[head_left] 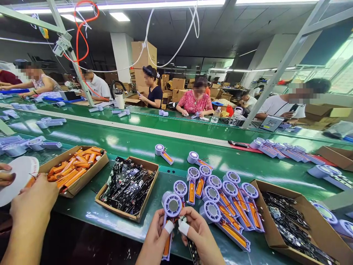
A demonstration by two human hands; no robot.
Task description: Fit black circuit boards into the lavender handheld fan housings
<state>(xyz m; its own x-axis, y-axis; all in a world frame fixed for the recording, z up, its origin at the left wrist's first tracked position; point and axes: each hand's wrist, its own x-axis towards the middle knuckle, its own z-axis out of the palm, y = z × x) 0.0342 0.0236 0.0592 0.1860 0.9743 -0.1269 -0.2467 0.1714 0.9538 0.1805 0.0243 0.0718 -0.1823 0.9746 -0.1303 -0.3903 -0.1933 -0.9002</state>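
My left hand [158,235], with white tape on the thumb, is closed round a purple fan housing [172,204] that has a round grille and an orange battery in its handle. Against it, my right hand [199,233], its thumb also taped, pinches a black circuit board [193,251] near the small wires at the housing's neck. My fingers partly hide the wires and the join. Several purple housings with orange batteries [230,217] lie just beyond and right of my hands.
Boxes of circuit boards stand left [138,217] and right [271,235]. A box of orange batteries [78,184] is further left, beside another person's hands [35,198] and a white reel [20,173]. People sit across the green conveyor [116,125].
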